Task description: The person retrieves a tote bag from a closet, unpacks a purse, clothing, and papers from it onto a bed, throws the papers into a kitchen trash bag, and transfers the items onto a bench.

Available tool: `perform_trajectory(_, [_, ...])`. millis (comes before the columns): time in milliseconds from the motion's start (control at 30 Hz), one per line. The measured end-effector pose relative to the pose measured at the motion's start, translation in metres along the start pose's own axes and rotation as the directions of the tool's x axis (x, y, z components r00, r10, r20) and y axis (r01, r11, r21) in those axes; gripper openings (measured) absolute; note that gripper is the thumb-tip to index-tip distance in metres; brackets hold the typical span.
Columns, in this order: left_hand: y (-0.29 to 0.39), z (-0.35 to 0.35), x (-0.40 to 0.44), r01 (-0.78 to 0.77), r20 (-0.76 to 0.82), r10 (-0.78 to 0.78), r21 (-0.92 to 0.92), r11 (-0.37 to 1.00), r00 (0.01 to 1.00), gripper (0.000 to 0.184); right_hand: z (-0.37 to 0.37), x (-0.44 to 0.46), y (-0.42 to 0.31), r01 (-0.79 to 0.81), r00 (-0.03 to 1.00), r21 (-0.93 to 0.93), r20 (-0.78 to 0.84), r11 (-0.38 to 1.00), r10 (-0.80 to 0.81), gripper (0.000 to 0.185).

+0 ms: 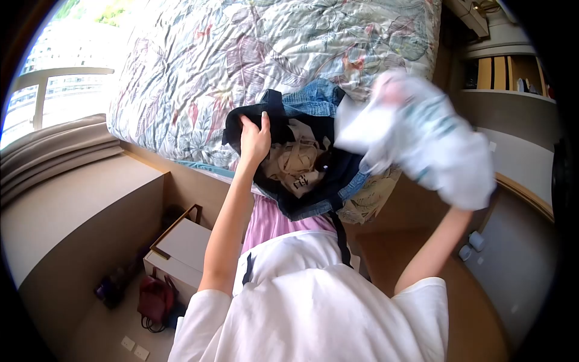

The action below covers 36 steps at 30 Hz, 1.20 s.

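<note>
My left hand grips the dark upper edge of a denim tote bag, with the thumb raised along the opening. Inside the tote lies a crumpled beige item with dark printed characters. To the right of it, a white plastic bag with greenish print hangs in the air, smeared by motion. My right forearm runs up behind this plastic bag. A pinkish blur near the bag's upper end looks like my right hand, gripping it; the fingers are not distinct.
A bed with a leaf-patterned quilt lies ahead, beneath the tote's far side. A window and a padded ledge are at left. Below stand a white box and a red bag. Shelves and a patterned bag are at right.
</note>
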<state>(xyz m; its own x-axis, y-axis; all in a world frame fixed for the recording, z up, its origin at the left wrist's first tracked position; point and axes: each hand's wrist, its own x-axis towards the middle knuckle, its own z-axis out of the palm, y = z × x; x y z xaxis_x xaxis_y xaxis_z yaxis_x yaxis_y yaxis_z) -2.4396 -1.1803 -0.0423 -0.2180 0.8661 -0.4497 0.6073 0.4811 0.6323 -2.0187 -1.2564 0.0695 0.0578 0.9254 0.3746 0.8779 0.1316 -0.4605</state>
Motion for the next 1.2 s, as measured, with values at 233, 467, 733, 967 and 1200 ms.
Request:
perform_trajectory(233, [-0.013,0.015,-0.007,-0.070,-0.047,0.072,0.047,0.996,0.996,0.081,0.036,0.110,0.048,-0.375,0.870,0.749,0.081,0.546,0.487,0.050])
perform_trajectory(467, [-0.017,0.012,-0.016,-0.108,-0.069,0.106,-0.023,0.994,0.992,0.075,0.138,0.076,-0.056,-0.237,0.968,0.266,0.151,0.934,0.202,0.043])
perform_trajectory(733, [-0.014,-0.018,-0.053,-0.037,0.299,0.127,-0.289,0.957,0.946,0.055,0.294,-0.124,-0.076,0.451,0.701,-0.136,0.665,0.882,-0.256,0.019])
perform_trajectory(967, [0.004,-0.087,-0.136,-0.118,0.255,0.279,-0.508,0.853,0.926,0.037,0.209,-0.061,-0.095,-0.034,0.833,0.183,0.548,0.982,-0.073,0.037])
perform_trajectory(1200, [-0.022,-0.125,-0.223,-0.567,-0.051,0.578,-0.280,0.774,0.815,0.060,0.061,-0.023,-0.256,-0.356,0.560,0.730,0.666,0.583,-0.492,0.042])
